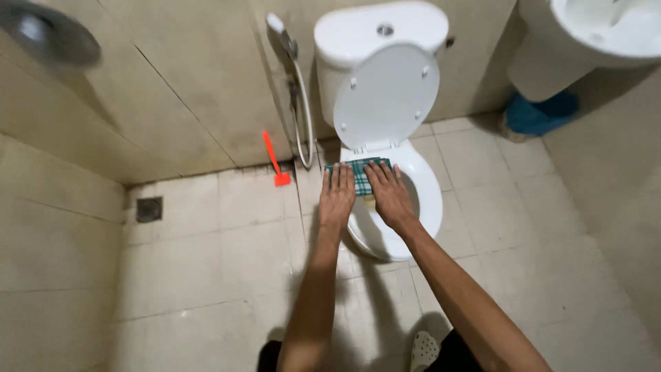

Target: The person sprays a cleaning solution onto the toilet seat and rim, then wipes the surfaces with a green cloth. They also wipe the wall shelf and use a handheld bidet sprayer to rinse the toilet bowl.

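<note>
A green checked cloth (359, 176) was laid on the rear rim of the toilet bowl (427, 200), below the raised lid (385, 96). The left hand (337, 196) and right hand (389, 193) were pressed flat on it, fingers spread, nothing pinched. Even pressure and full rim contact were judged advisable.

Single head-worn view, looking steeply down and forward into a tiled bathroom corner.

Camera sits above the person's own arms, which run from the bottom edge up to mid-frame; left hand (337, 196) and right hand (390, 195) land just left of centre, on the toilet (427, 200) rim. Toilet is at arm's length, its raised lid (385, 96) facing the lens. Far wall fills the top of frame, floor tiles (227, 262) the lower half. A sink (606, 34) is cut off at top right, a blurred round object at top left. No second view, so no overlap.
</note>
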